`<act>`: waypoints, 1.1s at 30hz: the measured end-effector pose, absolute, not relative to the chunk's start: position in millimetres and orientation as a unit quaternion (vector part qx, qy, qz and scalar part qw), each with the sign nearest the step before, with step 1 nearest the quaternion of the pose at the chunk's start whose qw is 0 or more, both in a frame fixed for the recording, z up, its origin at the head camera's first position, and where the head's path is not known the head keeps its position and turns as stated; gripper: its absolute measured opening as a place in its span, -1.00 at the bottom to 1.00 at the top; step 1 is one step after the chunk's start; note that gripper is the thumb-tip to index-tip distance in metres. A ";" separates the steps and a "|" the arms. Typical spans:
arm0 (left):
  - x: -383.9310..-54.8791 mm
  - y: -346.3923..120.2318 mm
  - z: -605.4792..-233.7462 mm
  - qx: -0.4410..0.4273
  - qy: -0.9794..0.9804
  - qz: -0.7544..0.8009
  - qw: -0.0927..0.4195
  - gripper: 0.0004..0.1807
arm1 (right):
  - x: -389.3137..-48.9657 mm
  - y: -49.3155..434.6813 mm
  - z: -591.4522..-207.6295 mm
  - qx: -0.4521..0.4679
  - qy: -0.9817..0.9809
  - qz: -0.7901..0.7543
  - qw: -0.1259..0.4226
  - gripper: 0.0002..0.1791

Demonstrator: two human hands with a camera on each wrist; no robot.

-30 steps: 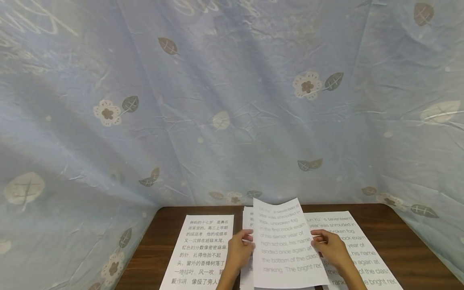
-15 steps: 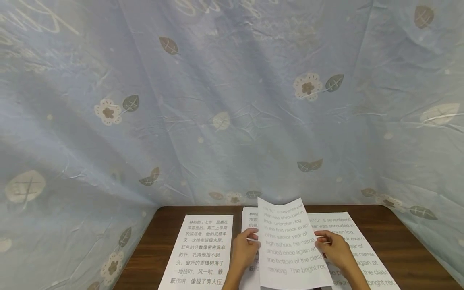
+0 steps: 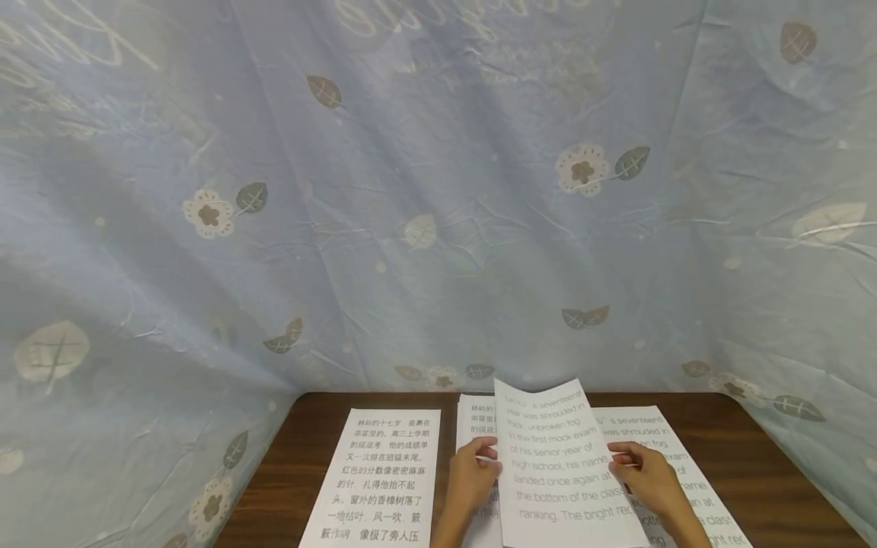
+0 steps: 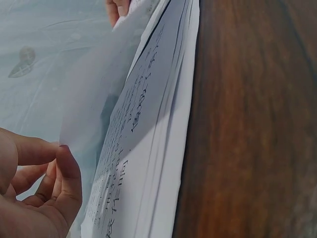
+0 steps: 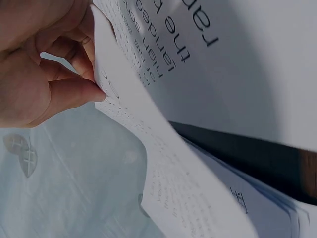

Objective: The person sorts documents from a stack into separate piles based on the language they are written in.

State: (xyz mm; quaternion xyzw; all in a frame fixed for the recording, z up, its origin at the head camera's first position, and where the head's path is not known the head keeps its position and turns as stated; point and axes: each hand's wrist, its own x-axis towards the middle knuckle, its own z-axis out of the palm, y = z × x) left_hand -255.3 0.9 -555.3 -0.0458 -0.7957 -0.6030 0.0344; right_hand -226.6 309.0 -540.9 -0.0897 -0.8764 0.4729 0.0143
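Observation:
A sheet of paper (image 3: 555, 472) with large English print is held up above the table, bowed along its length. My left hand (image 3: 474, 473) pinches its left edge between thumb and fingers; the left wrist view shows the same hand (image 4: 42, 183) at the thin edge. On the opposite side my right hand (image 3: 644, 473) pinches the right edge, and in the right wrist view that hand (image 5: 54, 64) has thumb and fingertips on the paper. Beneath the held sheet lies a stack of Chinese-printed sheets (image 4: 148, 119), partly hidden.
At the left lies a Chinese-printed page (image 3: 384, 472). English-printed sheets (image 3: 699, 487) lie to the right, partly covered by my right hand and the held sheet. The dark wooden table (image 3: 294, 457) meets a pale blue patterned cloth (image 3: 438, 289) behind it.
Both hands have moved a little to the right with the held sheet between them. It now covers more of the English sheets, and more of the middle stack shows. The grips look unchanged.

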 end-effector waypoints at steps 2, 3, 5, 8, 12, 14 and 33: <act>-255.4 1.1 -556.4 -0.046 -0.795 -0.604 0.037 -0.52 | -226.3 310.6 -541.3 -0.089 -0.880 0.467 0.013 -0.51; -255.3 1.4 -556.6 -0.046 -0.795 -0.603 0.039 -0.52 | -226.3 311.3 -541.6 -0.089 -0.880 0.466 0.013 -0.51; -255.5 3.3 -556.4 -0.046 -0.794 -0.604 0.039 -0.52 | -226.3 313.6 -541.7 -0.090 -0.882 0.463 0.014 -0.51; -255.4 7.1 -556.2 -0.045 -0.794 -0.605 0.039 -0.52 | -226.2 317.1 -542.1 -0.092 -0.882 0.462 0.017 -0.51; -253.8 12.8 -555.0 -0.045 -0.787 -0.615 0.035 -0.52 | -225.3 321.4 -541.6 -0.098 -0.885 0.454 0.020 -0.50; -252.3 15.6 -553.9 -0.045 -0.783 -0.619 0.034 -0.52 | -224.6 323.4 -541.0 -0.100 -0.886 0.453 0.019 -0.49; -252.4 40.5 -563.7 -0.036 -0.777 -0.629 0.017 -0.52 | -219.8 352.4 -541.2 -0.084 -0.921 0.380 0.028 -0.54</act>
